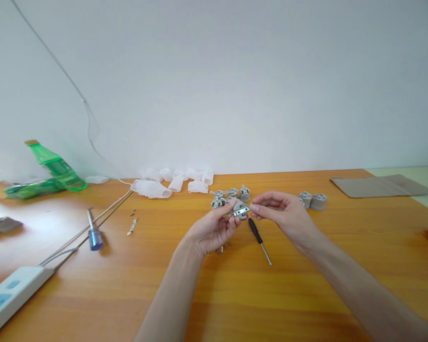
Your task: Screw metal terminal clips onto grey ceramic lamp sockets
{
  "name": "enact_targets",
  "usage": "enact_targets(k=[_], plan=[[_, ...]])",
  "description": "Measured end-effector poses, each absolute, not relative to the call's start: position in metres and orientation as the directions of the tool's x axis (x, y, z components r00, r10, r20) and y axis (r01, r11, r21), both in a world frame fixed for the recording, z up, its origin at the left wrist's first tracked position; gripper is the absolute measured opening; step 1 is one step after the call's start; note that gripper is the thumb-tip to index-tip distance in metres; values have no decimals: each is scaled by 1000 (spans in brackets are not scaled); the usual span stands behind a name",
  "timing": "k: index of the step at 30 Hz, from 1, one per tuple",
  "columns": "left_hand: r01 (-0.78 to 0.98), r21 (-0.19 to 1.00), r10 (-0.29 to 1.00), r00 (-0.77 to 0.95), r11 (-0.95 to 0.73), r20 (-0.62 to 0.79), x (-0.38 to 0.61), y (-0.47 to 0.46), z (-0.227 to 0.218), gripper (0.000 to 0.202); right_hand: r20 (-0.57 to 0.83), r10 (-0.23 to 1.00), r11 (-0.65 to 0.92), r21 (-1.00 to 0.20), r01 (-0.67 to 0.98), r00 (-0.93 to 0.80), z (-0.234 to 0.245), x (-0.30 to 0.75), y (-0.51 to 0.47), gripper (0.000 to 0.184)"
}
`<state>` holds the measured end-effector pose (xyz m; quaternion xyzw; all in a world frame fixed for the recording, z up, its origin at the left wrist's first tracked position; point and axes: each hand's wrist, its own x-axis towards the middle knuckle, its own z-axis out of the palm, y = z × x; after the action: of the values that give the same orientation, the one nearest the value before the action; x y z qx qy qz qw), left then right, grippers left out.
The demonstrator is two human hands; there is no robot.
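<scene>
My left hand (216,230) is closed around a round grey ceramic lamp socket (240,204), tilted toward me. Across its face lies a shiny metal bracket (240,212) with holes. The fingertips of my right hand (281,211) are pinched together at the bracket's right end; anything smaller between them is hidden. Behind my left hand stand several similar sockets (233,192) with metal parts on them. Just below the held socket lies a black-handled screwdriver (259,240), its tip toward me. Small metal pieces (221,248) show partly from under my left hand.
To the right stand more sockets (319,201) and a flat piece of cardboard (381,185). White foam nets (151,188) line the wall. On the left are a blue-handled screwdriver (94,237), a loose metal bracket (132,226), a power strip (16,294) with cables and a green bottle (59,166).
</scene>
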<state>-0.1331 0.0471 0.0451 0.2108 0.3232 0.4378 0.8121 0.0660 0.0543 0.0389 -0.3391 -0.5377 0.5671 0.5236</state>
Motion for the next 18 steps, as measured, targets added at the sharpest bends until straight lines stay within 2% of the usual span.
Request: enact_targets(k=[18], plan=[[-599, 586, 838, 392, 546, -380, -135, 47, 45, 11, 179, 965, 130, -962, -238, -194, 34, 64, 54, 24]])
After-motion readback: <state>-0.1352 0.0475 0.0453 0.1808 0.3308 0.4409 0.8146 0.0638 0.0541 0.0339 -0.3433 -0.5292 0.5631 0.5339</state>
